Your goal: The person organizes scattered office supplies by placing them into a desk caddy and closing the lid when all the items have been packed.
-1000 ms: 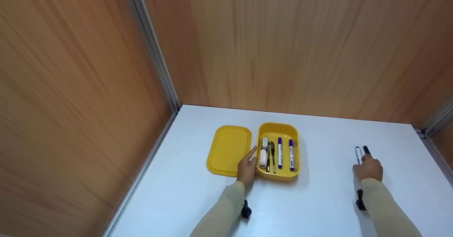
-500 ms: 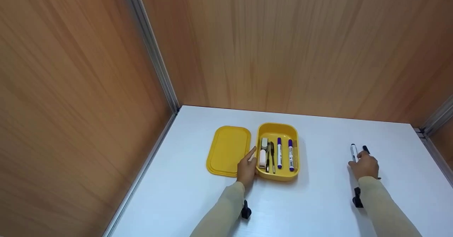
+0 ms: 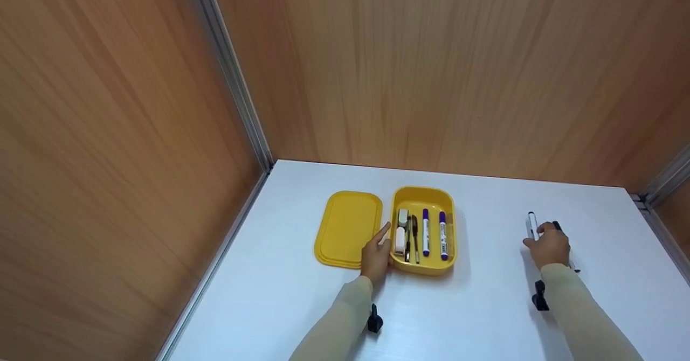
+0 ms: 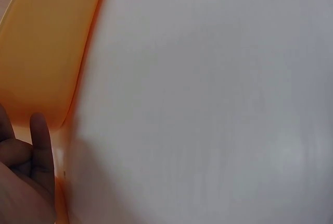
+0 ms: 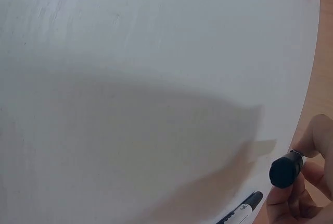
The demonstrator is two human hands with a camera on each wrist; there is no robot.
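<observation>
1. When you look down from the head view, the right hand (image 3: 549,245) is curled around a white marker pen with a black cap (image 3: 532,224), holding it up off the white table (image 3: 485,307). A second black pen (image 3: 560,233) lies on the table just beside that hand, partly hidden by it. The open yellow plastic box (image 3: 423,230) sits well apart to the left, and it already holds two purple-capped markers (image 3: 434,233), thin dark pens (image 3: 412,237) and small white erasers (image 3: 401,230). The left hand (image 3: 377,254) rests against the near left edge of the box with one finger pointing out straight, touching but not gripping. The flat yellow lid (image 3: 347,229) lies just beside the box on its left. To do this well, I think the left hand should keep the box from sliding, and the marker should be held firmly so it does not slip.

2. When you look from the left wrist view, loosely bent fingers (image 4: 40,146) sit against the yellow box wall (image 4: 47,57). They hold nothing.

3. When you look from the right wrist view, fingertips (image 5: 317,135) pinch the marker near its black cap end (image 5: 285,171). The other pen (image 5: 242,211) lies on the table below. A good move would be to lift straight up, so this pen is not bumped.
</observation>
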